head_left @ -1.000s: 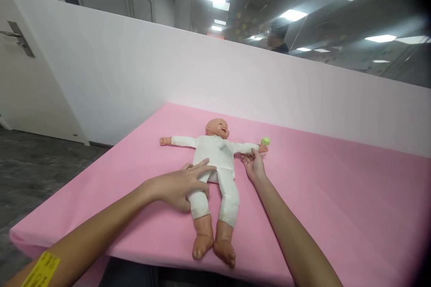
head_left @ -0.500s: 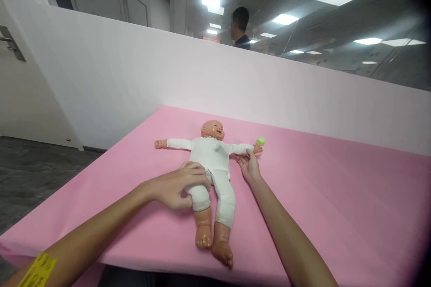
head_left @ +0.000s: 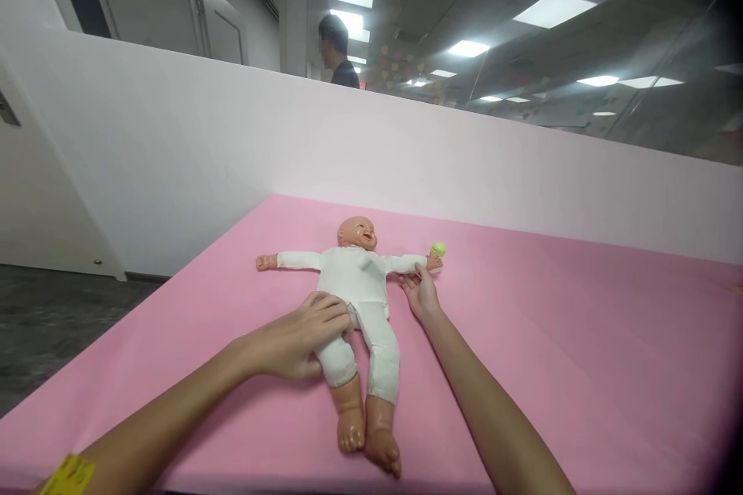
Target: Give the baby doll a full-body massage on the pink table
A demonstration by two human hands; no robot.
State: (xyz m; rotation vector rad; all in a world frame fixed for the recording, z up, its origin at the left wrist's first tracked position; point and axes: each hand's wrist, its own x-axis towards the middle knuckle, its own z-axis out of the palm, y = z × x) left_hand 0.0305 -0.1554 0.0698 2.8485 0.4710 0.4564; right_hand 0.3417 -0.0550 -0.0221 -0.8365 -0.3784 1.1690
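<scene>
On the pink table, the left hand lies flat, fingers curled over the doll's hip, while the right hand pinches its sleeve.

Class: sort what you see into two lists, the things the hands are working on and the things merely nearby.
In hand:
doll
left hand, on the doll's hip
right hand, at the doll's sleeve

Nearby:
green object by the doll's hand
pink cover
white partition
person behind it

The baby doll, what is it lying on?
The baby doll lies face up on a pink sheet. Whatever is beneath the sheet is covered. The left hand rests on its hip.
</scene>
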